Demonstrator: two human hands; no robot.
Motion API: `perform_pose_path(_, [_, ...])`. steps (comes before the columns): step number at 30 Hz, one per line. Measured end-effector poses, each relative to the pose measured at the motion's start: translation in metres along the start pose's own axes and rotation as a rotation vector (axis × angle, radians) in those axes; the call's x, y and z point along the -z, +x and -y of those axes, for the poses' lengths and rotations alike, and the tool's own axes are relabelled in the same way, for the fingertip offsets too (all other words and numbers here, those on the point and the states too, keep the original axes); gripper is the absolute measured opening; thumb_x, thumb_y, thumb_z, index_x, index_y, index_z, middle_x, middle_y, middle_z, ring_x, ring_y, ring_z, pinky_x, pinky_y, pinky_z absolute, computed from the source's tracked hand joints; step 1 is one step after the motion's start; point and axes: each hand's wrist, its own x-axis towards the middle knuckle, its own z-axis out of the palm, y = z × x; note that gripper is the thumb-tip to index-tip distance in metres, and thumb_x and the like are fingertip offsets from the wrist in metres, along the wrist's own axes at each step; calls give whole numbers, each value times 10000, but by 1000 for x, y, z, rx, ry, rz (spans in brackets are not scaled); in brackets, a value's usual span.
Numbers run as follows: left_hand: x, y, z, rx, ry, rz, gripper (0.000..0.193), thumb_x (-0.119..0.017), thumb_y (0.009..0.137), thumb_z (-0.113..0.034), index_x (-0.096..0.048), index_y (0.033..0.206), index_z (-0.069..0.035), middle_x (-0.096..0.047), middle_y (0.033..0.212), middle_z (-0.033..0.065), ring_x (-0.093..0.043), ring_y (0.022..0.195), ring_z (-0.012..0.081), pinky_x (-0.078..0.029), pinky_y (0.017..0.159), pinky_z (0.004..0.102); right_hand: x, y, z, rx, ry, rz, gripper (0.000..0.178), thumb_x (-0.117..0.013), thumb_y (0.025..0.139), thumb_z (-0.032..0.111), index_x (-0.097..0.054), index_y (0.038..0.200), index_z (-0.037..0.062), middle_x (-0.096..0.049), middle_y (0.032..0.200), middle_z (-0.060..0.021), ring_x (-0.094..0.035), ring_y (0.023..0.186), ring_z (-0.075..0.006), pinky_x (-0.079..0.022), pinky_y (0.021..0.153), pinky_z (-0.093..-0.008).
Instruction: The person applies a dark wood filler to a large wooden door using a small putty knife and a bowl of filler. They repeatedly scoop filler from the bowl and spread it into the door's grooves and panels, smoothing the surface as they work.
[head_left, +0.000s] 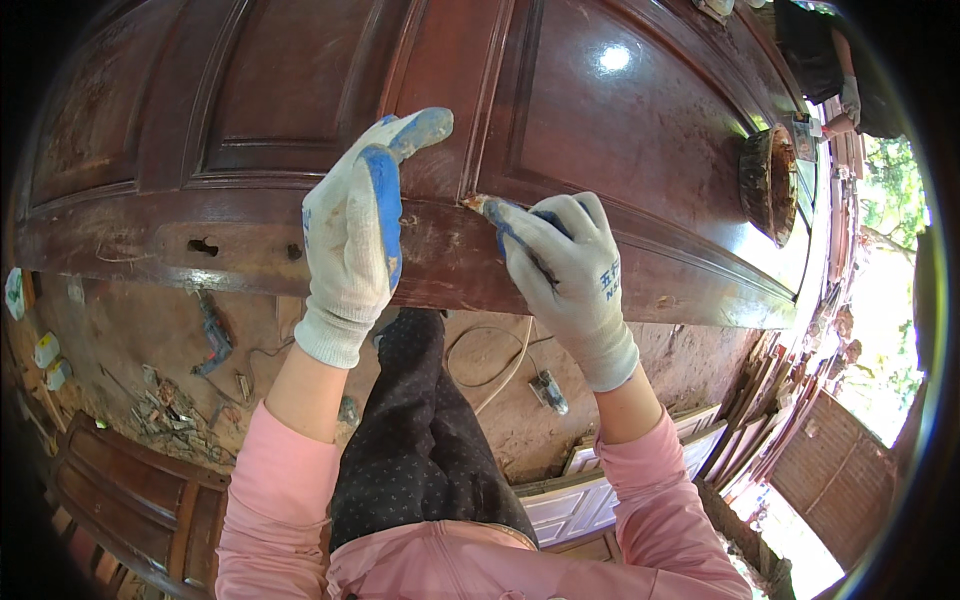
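Observation:
A large reddish-brown panelled wooden door (440,225) lies flat in front of me. My right hand (570,260), in a white knit glove with blue palm, has its fingers curled together. Its fingertip touches the corner of a raised panel moulding, where an orange-brown spot shows; anything pinched there is too small to make out. Gloved the same way, my left hand (355,210) is held up edge-on over the door's near rail, its fingers stretched out and its thumb apart. It holds nothing that I can see.
A stained round bowl (769,186) stands on the door at the right. Beyond it is another person's gloved hand (850,100). On the floor lie a power drill (213,335), another small tool (548,391), a cable and wood scraps. Door panels (135,490) lean below.

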Motion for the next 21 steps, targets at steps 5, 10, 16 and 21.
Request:
perform_pose_path(5, [1,-3,7,-21,21,-36,615,-392,1158,-447,-654,1376,65,-753,1293,178,-707,1208,247,-487,1132,379,3,3,0,-57,46,-10,272,-750,888,68,-781,1158,80,-615,930,-52,-542,878,-244,-510,762,-386])
perform_pose_path(10, [-1,-3,7,-19,-49,-47,622,-385,1160,-449,-654,1375,68,-754,1293,174,-705,1204,235,-482,1135,370,1,6,-2,-76,22,-24,274,-749,890,67,-789,1160,84,-625,940,-54,-547,881,-245,-514,764,-383])
perform_pose_path(16, [0,-1,8,-48,-48,-36,634,-400,1153,-467,-651,1376,71,-753,1295,173,-703,1206,231,-483,1133,369,4,6,-7,-29,16,-35,284,-756,892,76,-792,1173,93,-603,916,-43,-540,885,-235,-519,753,-376])
perform_pose_path(21, [1,-4,9,-12,-23,-35,631,-398,1154,-463,-643,1386,70,-749,1303,179,-702,1220,243,-486,1133,374,2,6,-5,8,-29,-24,287,-760,886,75,-794,1170,101,-573,903,-30,-530,874,-227,-519,739,-369])
